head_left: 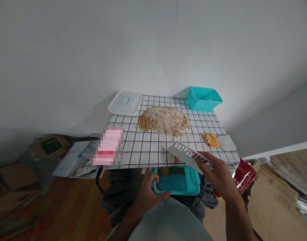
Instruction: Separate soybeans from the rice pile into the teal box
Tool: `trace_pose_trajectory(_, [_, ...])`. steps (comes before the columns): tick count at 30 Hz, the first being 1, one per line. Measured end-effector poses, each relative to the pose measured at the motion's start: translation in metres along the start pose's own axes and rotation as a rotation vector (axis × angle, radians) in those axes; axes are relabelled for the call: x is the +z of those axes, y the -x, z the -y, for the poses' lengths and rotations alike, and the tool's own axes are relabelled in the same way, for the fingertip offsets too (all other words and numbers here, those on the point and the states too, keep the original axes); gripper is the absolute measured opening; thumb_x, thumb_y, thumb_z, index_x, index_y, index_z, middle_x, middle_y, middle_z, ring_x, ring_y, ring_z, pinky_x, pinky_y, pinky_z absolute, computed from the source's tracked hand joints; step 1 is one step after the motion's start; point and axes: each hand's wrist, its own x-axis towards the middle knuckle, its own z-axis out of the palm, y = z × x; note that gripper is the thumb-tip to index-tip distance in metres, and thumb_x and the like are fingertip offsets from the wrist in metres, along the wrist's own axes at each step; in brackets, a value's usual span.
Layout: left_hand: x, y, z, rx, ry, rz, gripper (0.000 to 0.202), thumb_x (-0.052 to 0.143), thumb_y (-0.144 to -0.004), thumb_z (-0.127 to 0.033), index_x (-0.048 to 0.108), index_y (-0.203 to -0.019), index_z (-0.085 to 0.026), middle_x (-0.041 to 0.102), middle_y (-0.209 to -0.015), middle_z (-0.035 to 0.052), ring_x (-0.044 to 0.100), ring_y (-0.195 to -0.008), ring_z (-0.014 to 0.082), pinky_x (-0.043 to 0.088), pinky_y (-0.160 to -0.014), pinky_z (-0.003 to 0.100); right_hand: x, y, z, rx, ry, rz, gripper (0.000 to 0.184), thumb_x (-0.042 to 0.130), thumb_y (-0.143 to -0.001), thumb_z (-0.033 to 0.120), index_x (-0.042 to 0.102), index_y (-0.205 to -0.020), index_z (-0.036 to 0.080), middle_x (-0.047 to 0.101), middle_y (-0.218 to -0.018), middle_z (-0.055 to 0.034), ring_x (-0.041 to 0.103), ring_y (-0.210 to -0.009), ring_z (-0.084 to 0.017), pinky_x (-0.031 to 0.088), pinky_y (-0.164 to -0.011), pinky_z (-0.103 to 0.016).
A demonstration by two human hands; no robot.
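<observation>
left hand [149,190] holding a blue box [180,193] with beans [165,172] under the tabletop's [138,156] near edge, right hand [215,171] holding a white slotted tool [184,157] at that edge, white grains [167,117] and yellow beans [144,123] piled mid-tabletop, blue tub [201,105] by far right corner, clear lid [125,102] by far left corner

A pale wall [153,43] fills the upper frame. Left of centre, a translucent white lid [117,104] lies on the black-gridded tabletop [143,149], with a pixelated pink item [108,144] below it. Right of centre stands a turquoise bin [200,104]; farther down, an orange cloth [210,139] lies beside a clear tray [227,144]. At the lower left, cardboard boxes [21,177] sit near wooden flooring [65,201]; at the lower right, a glossy red package [245,175] adjoins flattened cardboard [271,201].
</observation>
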Motion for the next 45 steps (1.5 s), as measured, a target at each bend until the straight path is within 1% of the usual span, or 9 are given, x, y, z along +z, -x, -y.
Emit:
trace_pose_trajectory(6, [-0.004,0.003,0.002,-0.018,-0.001,0.006,0.049,0.084,-0.067,-0.045,0.045,-0.086,-0.023,0.048,-0.1,0.003,0.054,-0.095,0.0229,0.048,-0.078,0.032,0.012,-0.008,0.012,-0.023,-0.035,0.008,0.031,0.058,-0.095,0.038,0.073,-0.115,0.02,0.078,-0.105,-0.0081,0.074,-0.085,-0.024,0.059,-0.059,-0.026])
trace_pose_trajectory(10, [-0.008,0.005,0.006,-0.008,-0.029,-0.016,0.048,0.084,-0.067,-0.045,0.046,-0.086,-0.023,0.049,-0.099,0.0036,0.053,-0.104,0.0261,0.048,-0.084,0.035,0.015,-0.014,0.017,-0.047,-0.057,0.024,0.031,0.057,-0.095,0.037,0.073,-0.115,0.02,0.077,-0.106,-0.0077,0.073,-0.08,-0.022,0.057,-0.053,-0.025])
trace_pose_trajectory(13, [-0.009,0.007,0.008,-0.01,-0.038,-0.023,0.048,0.085,-0.066,-0.043,0.046,-0.087,-0.023,0.05,-0.101,0.004,0.053,-0.107,0.027,0.047,-0.088,0.037,0.017,-0.017,0.018,-0.093,-0.057,0.048,0.029,0.057,-0.095,0.035,0.074,-0.115,0.021,0.077,-0.106,-0.0071,0.073,-0.086,-0.023,0.056,-0.052,-0.024])
trace_pose_trajectory(17, [-0.011,0.009,0.009,-0.006,-0.036,-0.032,0.047,0.084,-0.068,-0.04,0.045,-0.088,-0.023,0.05,-0.106,0.005,0.051,-0.115,0.0285,0.045,-0.093,0.037,0.021,-0.016,0.019,-0.13,-0.08,0.098,0.027,0.058,-0.096,0.032,0.074,-0.116,0.023,0.077,-0.109,-0.0057,0.072,-0.092,-0.022,0.059,-0.06,-0.025])
trace_pose_trajectory(22, [-0.018,0.011,0.011,-0.009,-0.014,-0.03,0.048,0.084,-0.069,-0.04,0.043,-0.088,-0.023,0.048,-0.116,0.0065,0.054,-0.108,0.025,0.046,-0.088,0.033,0.024,-0.008,0.023,-0.166,-0.097,0.146,0.025,0.058,-0.097,0.03,0.073,-0.117,0.026,0.076,-0.111,-0.0031,0.072,-0.096,-0.021,0.06,-0.07,-0.026])
trace_pose_trajectory(27, [-0.018,0.012,0.013,-0.025,0.005,-0.037,0.048,0.085,-0.067,-0.036,0.043,-0.087,-0.023,0.048,-0.116,0.0062,0.053,-0.106,0.0244,0.046,-0.089,0.033,0.023,0.001,0.028,-0.195,-0.094,0.175,0.023,0.056,-0.098,0.029,0.073,-0.114,0.027,0.076,-0.107,-0.0017,0.071,-0.096,-0.019,0.057,-0.084,-0.029])
trace_pose_trajectory(32, [-0.015,0.01,0.014,-0.017,-0.004,-0.057,0.047,0.084,-0.068,-0.036,0.043,-0.087,-0.024,0.049,-0.115,0.0061,0.054,-0.107,0.0248,0.046,-0.089,0.034,0.02,0.008,0.03,-0.203,-0.087,0.201,0.023,0.056,-0.098,0.026,0.073,-0.113,0.027,0.076,-0.104,-0.0007,0.071,-0.094,-0.018,0.054,-0.087,-0.029])
trace_pose_trajectory(39, [-0.013,0.011,0.014,-0.053,-0.042,-0.059,0.045,0.083,-0.068,-0.039,0.045,-0.086,-0.023,0.05,-0.12,0.0086,0.055,-0.109,0.0269,0.048,-0.089,0.036,0.007,0.012,0.025,-0.161,-0.084,0.246,0.023,0.055,-0.098,0.032,0.073,-0.112,0.027,0.076,-0.102,-0.0016,0.071,-0.09,-0.019,0.056,-0.075,-0.026])
trace_pose_trajectory(45, [-0.003,0.005,0.013,-0.038,-0.085,-0.055,0.046,0.083,-0.068,-0.042,0.045,-0.084,-0.024,0.049,-0.096,0.0029,0.054,-0.099,0.0249,0.046,-0.085,0.035,-0.013,0.005,-0.003,-0.091,-0.024,0.099,0.025,0.059,-0.096,0.036,0.075,-0.111,0.024,0.077,-0.104,-0.0034,0.071,-0.091,-0.021,0.058,-0.078,-0.028])
